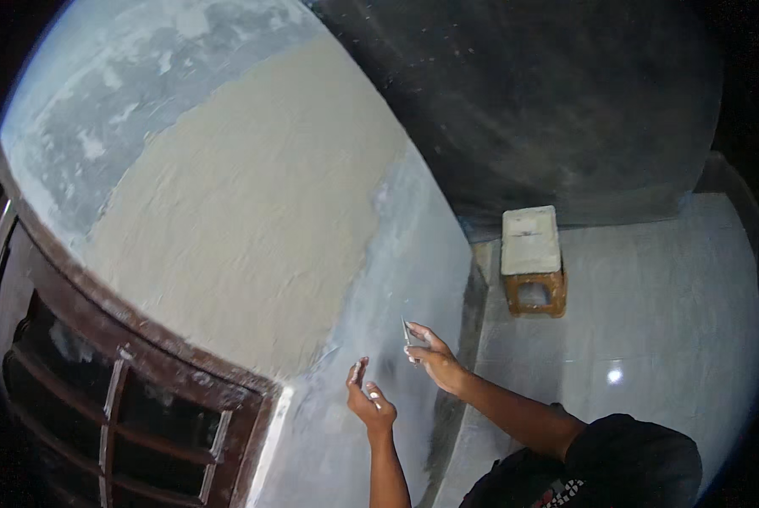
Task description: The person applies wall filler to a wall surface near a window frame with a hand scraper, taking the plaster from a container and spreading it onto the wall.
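My right hand (434,356) is closed on a thin flat metal blade (407,335), seen nearly edge-on. It looks like a putty scraper, but its handle is hidden by the fingers. My left hand (371,402) is raised beside it, thumb and fingers apart, with white smears on the fingers. Both hands are in front of the wall (413,245). Above and to the left of them, a broad patch of beige putty (252,203) covers part of that wall, its surface ridged and its edges uneven.
A brown wooden window frame (151,339) with dark panes stands at the lower left. To the right, a putty-smeared board or lid (532,241) rests on an orange-brown plastic stool (536,292). Pale glossy tiles cover the floor (634,305). A dark wall (549,102) rises behind.
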Action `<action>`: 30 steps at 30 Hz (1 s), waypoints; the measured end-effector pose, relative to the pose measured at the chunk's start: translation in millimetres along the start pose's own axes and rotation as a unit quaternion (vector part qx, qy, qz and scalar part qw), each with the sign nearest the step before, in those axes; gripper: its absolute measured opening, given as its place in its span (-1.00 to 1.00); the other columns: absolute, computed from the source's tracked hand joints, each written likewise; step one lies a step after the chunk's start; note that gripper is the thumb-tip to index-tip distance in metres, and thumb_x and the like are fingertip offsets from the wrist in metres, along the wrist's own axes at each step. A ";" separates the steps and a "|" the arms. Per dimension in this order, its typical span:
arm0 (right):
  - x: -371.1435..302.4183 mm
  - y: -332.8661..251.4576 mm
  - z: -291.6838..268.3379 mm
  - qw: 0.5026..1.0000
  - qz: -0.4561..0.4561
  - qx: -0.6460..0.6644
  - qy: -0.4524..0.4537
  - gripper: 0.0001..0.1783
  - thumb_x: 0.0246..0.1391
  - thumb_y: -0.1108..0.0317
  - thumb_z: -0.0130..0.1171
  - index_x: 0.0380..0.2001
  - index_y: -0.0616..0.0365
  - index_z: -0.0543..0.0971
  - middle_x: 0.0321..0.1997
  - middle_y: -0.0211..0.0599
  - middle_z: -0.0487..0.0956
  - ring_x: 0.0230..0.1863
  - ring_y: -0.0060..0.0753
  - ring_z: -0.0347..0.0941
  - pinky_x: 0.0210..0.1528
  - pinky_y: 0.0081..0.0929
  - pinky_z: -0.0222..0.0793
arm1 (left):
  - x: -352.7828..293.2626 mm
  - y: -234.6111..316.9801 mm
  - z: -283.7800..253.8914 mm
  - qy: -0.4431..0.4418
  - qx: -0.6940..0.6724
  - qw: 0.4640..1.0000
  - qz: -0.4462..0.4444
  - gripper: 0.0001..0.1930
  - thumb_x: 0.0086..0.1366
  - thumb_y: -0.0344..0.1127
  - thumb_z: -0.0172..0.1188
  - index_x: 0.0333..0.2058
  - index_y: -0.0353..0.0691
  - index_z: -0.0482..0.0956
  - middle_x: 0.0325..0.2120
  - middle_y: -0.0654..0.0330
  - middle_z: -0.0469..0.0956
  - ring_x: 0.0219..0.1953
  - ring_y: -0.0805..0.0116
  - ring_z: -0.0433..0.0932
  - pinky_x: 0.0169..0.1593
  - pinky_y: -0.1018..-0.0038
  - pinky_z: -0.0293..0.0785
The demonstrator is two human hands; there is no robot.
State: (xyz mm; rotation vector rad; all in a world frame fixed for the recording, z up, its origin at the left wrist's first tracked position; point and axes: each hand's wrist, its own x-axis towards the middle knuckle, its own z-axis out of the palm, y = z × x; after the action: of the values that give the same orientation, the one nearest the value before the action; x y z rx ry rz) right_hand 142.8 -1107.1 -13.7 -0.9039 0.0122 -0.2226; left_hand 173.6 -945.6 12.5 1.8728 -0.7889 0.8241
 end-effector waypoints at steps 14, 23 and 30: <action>18.8 -65.6 -294.1 0.970 0.026 0.133 0.201 -0.39 0.21 0.34 0.13 0.32 -0.02 0.27 0.16 -0.52 0.39 0.00 -0.53 0.39 -0.03 -0.46 0.39 | -17.7 20.2 310.9 -0.282 -0.075 0.956 -0.043 -0.48 0.21 -0.53 0.07 0.17 -0.40 0.27 0.06 -0.19 0.51 0.11 -0.23 0.47 0.16 0.12 0.38; 25.0 -64.2 -405.4 0.911 -0.036 0.253 0.325 -0.45 0.24 0.16 0.00 0.24 0.14 0.35 0.11 -0.09 0.50 0.00 -0.06 0.51 0.03 -0.11 0.44 | -47.5 -30.8 449.2 -0.457 -0.096 0.882 -0.068 -0.43 0.12 -0.43 0.10 0.14 -0.47 0.30 -0.06 -0.29 0.49 -0.01 -0.34 0.46 0.11 -0.01 0.36; 53.5 -34.6 -476.6 0.882 0.049 0.073 0.464 -0.27 0.21 0.04 0.08 0.35 0.19 0.24 0.12 -0.22 0.47 0.05 -0.21 0.40 0.13 -0.18 0.31 | -64.7 -84.2 532.8 -0.556 -0.093 0.816 -0.130 -0.40 0.12 -0.46 0.10 0.17 -0.47 0.25 -0.11 -0.32 0.50 -0.07 -0.28 0.51 0.09 0.00 0.39</action>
State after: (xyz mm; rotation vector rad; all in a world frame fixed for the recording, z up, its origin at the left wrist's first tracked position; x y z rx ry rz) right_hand 139.0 -1508.9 -277.8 -0.5716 0.9212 -0.5394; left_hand 318.1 -1385.9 -271.0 2.1260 -1.1814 -0.6308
